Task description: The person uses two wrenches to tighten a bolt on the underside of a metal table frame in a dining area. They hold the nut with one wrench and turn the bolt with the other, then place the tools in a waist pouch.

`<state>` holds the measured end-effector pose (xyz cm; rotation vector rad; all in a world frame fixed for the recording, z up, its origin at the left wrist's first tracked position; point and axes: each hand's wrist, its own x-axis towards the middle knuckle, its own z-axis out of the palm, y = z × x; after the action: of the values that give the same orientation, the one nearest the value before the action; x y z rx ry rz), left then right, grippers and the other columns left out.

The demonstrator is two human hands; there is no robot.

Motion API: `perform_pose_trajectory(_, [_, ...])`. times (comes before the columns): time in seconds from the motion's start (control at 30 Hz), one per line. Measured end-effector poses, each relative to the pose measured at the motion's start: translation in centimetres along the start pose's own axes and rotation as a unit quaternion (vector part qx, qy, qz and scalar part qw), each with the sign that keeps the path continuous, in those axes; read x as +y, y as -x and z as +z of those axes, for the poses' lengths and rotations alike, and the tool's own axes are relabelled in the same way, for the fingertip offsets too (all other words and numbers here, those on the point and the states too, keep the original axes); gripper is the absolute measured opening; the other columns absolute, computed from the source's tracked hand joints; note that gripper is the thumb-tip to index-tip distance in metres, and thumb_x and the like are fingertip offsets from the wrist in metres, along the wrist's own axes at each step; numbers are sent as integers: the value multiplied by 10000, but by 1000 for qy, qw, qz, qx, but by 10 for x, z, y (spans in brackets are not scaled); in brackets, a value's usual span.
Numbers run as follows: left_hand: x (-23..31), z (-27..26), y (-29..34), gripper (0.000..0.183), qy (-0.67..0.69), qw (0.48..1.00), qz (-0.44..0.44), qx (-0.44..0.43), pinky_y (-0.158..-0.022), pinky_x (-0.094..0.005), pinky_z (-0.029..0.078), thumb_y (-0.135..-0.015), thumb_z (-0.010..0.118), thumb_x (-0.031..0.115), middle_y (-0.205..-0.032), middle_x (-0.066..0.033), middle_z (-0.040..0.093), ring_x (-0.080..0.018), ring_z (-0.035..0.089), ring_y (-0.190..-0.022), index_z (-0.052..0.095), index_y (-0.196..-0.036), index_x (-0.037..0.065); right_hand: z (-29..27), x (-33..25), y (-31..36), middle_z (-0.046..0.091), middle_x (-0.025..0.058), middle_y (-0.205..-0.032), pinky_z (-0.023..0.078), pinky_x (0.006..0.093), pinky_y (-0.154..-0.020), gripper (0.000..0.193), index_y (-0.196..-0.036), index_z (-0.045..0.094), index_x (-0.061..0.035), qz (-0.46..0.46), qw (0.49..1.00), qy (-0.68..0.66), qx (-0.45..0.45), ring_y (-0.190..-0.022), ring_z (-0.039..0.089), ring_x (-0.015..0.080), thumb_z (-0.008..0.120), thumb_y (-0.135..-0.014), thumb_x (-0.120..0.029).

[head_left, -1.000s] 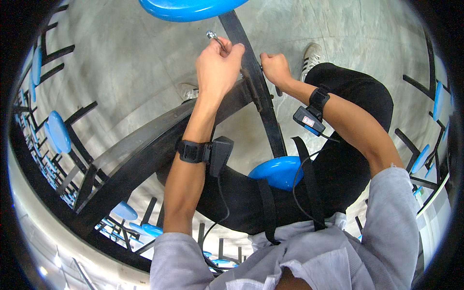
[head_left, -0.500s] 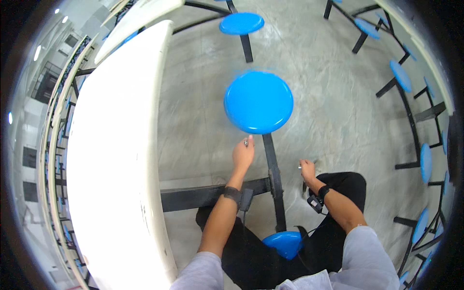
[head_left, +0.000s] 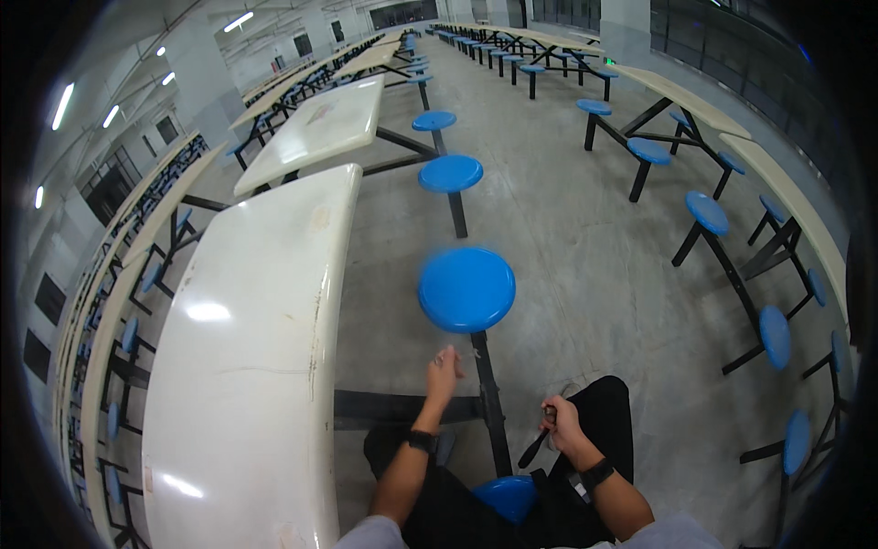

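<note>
My left hand [head_left: 444, 375] is closed, its fingers pinched around something small and thin that I cannot make out. It hovers just short of a round blue stool seat [head_left: 467, 289], left of the black bar carrying that seat. My right hand [head_left: 565, 426] grips a black-handled tool [head_left: 534, 450], whose handle slants down to the left out of the fist. A dark rounded end shows by the thumb; the exact kind of tool is unclear. This hand is beside my right knee, right of the bar [head_left: 492, 393], and touches neither bar nor seat.
A long white table [head_left: 247, 366] runs along my left, its edge near my left arm. A black crossbeam [head_left: 402, 408] joins it to the stool bar. Another blue seat [head_left: 508, 497] lies between my legs. More stools [head_left: 451, 173] and table rows stand ahead and on the right.
The view has tilted up, showing more of the hall. Both hands remain near the stool bar, closed; the black handle in my right hand now shows more plainly.
</note>
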<state>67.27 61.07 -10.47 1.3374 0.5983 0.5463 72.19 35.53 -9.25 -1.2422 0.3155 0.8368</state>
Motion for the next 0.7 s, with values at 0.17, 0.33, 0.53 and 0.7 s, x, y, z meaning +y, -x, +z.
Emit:
perform_pose_trajectory(0.17, [15,10,88,280,135,986,-93,-35,-542,-297,499,-930,457,335,-673,-47,535,-159,568,-586,495,-790,95,1,10,-19,411,-4,-556,374,337,-539,164,-695,525,-102,-2,1000,-23,-8,-476,394,155,553,-779,-240])
perform_pose_trajectory(0.33, [3,1,129,399,222,955,-174,-91,-618,-322,474,-934,390,468,-700,-42,573,-180,582,-652,506,-786,116,7,6,-28,446,0,-575,341,275,-428,174,-698,521,-130,-9,997,-45,68,-491,440,120,558,-820,-248])
perform_pose_trajectory(0.53, [11,1,112,208,124,982,-128,-53,-641,-314,473,-931,433,224,-885,-100,617,-158,578,-728,534,-979,49,-14,-25,-18,399,21,-535,377,317,-520,156,-733,534,-71,-84,989,-112,37,-492,411,149,548,-820,-199])
perform_pose_trajectory(0.7, [15,3,121,253,119,989,-72,-44,-651,-309,490,-918,450,100,-1031,-136,597,-170,594,-768,438,-1156,18,-30,-26,-19,384,-5,-547,394,320,-530,191,-663,470,-120,-58,985,-162,7,-480,392,139,544,-810,-216])
